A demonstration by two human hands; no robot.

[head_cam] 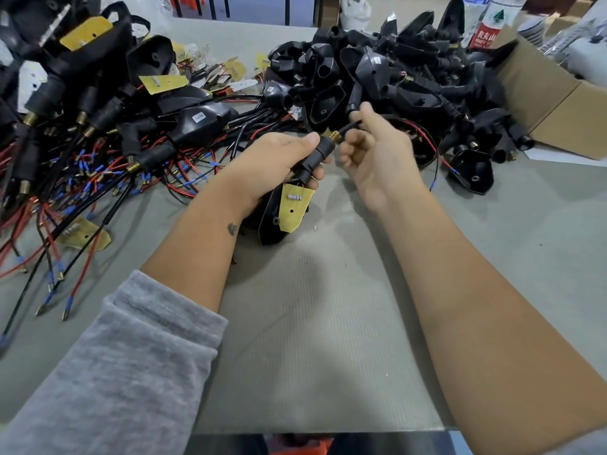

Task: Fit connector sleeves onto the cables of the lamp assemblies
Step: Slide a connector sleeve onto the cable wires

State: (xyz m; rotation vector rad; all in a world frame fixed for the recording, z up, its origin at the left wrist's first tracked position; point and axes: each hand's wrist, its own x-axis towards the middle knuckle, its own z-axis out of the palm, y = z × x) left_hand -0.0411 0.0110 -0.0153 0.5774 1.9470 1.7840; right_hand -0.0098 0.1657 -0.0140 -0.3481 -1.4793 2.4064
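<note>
My left hand [279, 159] grips the black stem [313, 160] of a lamp assembly, whose brass threaded tip [334, 136] points up and right. Its black housing with a yellow circuit board [294, 206] hangs below my fist, touching the table. My right hand [374, 152] pinches the black cable [349, 126] that comes out of the brass tip. The cable's red and black wires [433, 152] loop out to the right of that hand and end in a blue-tipped lead [433, 185].
A heap of wired lamp assemblies with red and black leads [92, 133] covers the left of the grey table [312, 323]. A pile of empty black housings [394, 77] lies at the back right, beside a cardboard box [555, 103] and a water bottle [492, 21].
</note>
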